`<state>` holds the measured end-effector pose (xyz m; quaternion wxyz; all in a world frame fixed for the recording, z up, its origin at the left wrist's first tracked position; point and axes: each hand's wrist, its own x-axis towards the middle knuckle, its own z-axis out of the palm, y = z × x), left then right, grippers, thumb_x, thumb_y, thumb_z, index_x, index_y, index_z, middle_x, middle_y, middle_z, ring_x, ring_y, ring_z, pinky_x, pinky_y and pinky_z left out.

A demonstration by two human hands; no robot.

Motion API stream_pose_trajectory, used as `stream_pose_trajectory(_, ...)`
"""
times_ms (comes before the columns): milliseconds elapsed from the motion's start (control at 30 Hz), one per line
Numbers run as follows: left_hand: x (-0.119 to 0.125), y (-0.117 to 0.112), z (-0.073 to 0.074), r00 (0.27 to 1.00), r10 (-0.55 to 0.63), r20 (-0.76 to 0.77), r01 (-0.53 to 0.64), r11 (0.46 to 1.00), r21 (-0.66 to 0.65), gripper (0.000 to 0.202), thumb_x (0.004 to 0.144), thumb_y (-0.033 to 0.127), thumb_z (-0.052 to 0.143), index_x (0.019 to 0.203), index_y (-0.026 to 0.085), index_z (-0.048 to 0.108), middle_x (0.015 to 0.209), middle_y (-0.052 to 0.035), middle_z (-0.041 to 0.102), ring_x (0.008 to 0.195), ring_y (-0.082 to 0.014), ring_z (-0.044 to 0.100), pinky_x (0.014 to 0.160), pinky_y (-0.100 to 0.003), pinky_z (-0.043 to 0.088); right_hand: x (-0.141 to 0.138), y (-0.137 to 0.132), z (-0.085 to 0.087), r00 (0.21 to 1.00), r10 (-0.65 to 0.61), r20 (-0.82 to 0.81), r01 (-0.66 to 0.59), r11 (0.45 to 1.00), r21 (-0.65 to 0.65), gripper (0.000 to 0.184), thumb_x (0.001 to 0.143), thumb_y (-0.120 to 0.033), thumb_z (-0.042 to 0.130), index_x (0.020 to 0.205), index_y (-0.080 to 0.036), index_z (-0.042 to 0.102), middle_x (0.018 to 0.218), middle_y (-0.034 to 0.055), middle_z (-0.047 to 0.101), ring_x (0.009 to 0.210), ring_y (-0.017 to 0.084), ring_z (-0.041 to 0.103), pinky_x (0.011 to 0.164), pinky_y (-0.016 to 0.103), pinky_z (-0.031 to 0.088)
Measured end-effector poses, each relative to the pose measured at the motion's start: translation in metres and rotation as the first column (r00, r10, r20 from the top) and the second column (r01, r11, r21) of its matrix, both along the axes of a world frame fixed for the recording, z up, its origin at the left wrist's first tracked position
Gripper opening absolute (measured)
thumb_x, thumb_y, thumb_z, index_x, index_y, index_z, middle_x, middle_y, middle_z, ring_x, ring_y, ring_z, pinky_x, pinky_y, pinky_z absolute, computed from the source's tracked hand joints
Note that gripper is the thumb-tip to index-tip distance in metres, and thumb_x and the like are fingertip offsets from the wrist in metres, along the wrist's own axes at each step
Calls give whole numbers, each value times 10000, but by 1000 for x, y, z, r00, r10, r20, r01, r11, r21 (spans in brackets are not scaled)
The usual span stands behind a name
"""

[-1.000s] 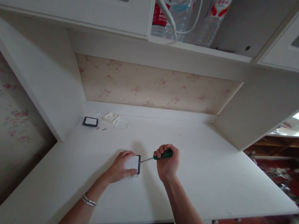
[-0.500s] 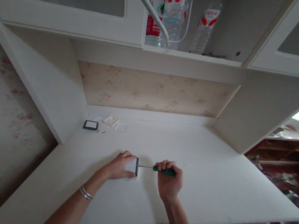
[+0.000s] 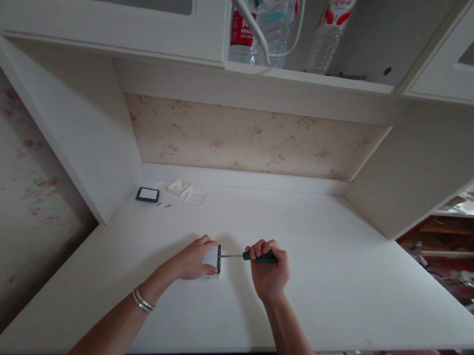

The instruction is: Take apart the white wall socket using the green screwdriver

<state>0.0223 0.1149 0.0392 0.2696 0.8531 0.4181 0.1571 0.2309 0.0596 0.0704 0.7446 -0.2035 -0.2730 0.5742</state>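
My left hand (image 3: pixel 194 259) is closed round a small white box-like piece with a dark edge (image 3: pixel 212 258), thumb at the near side and fingers at the far side. It rests on the white desktop. My right hand (image 3: pixel 268 270) grips the green handle of a screwdriver (image 3: pixel 260 257). The screwdriver's thin metal shaft points left, and its tip touches the dark right edge of the piece. Whether the tip sits in a screw or a slot is too small to tell.
At the back left of the desktop (image 3: pixel 338 275) lie a black-framed white panel (image 3: pixel 148 194), a cream open box (image 3: pixel 179 187), a clear flat sheet (image 3: pixel 195 197) and two small dark bits (image 3: pixel 163 205). Plastic bottles (image 3: pixel 330 31) stand in the cabinet above, where a white cable (image 3: pixel 244 9) hangs.
The view has shifted slightly. The screwdriver is now a little tilted, its handle end higher, with the tip still at the piece's edge. Both hands keep their grips.
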Motion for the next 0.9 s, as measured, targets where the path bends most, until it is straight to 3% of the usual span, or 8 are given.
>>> stream_pose_trajectory(200, -2, 6, -6, 1000, -20, 0, 20, 1000, 6, 636, 671, 403, 710, 1243, 233, 490, 1155, -70, 507, 1092, -259, 503, 977, -367, 385, 0, -18, -23, 992, -112, -53, 110, 993, -43, 221, 771, -342, 436, 592, -229, 500, 632, -11, 450, 632, 167, 481, 824, 436, 419)
stream_pose_trajectory(433, -4, 10, -9, 999, -36, -17, 36, 999, 20, 651, 659, 386, 729, 1239, 221, 482, 1160, -72, 496, 1091, -256, 491, 985, -372, 381, -3, -37, -51, 979, -133, -157, 125, 990, -58, 193, 754, -302, 443, 606, -231, 543, 706, 4, 536, 775, 188, 548, 973, 466, 354)
stream_pose_trajectory(533, -4, 10, -6, 999, -37, -28, 37, 999, 5, 641, 665, 388, 720, 1239, 226, 483, 1173, -73, 487, 1105, -260, 480, 992, -378, 374, 0, -33, -43, 990, -106, -94, 103, 994, -35, 185, 742, -292, 461, 594, -228, 552, 678, 4, 534, 739, 192, 552, 953, 475, 369)
stream_pose_trajectory(733, -4, 8, 1, 998, -59, -31, 58, 998, -37, 658, 674, 376, 707, 1267, 223, 467, 1182, -72, 480, 1127, -255, 466, 1005, -373, 358, 8, 2, -1, 982, 76, 175, -87, 994, 59, 191, 716, -237, 498, 543, -186, 560, 574, 8, 514, 590, 174, 528, 805, 426, 438)
stream_pose_trajectory(833, -4, 8, 1, 998, -55, -36, 53, 998, -38, 666, 667, 367, 716, 1268, 221, 467, 1195, -79, 480, 1133, -261, 465, 1005, -378, 354, 10, 23, 10, 972, 154, 179, -161, 987, 27, 214, 722, -242, 480, 524, -185, 538, 538, -1, 494, 533, 164, 505, 731, 408, 456)
stream_pose_trajectory(900, -4, 8, 0, 998, -60, -33, 59, 998, -25, 652, 665, 358, 719, 1254, 220, 476, 1193, -75, 485, 1129, -255, 470, 1003, -373, 357, 13, 33, 8, 977, 176, 119, -175, 984, -17, 226, 727, -271, 473, 520, -192, 517, 528, -12, 473, 509, 157, 487, 701, 405, 463)
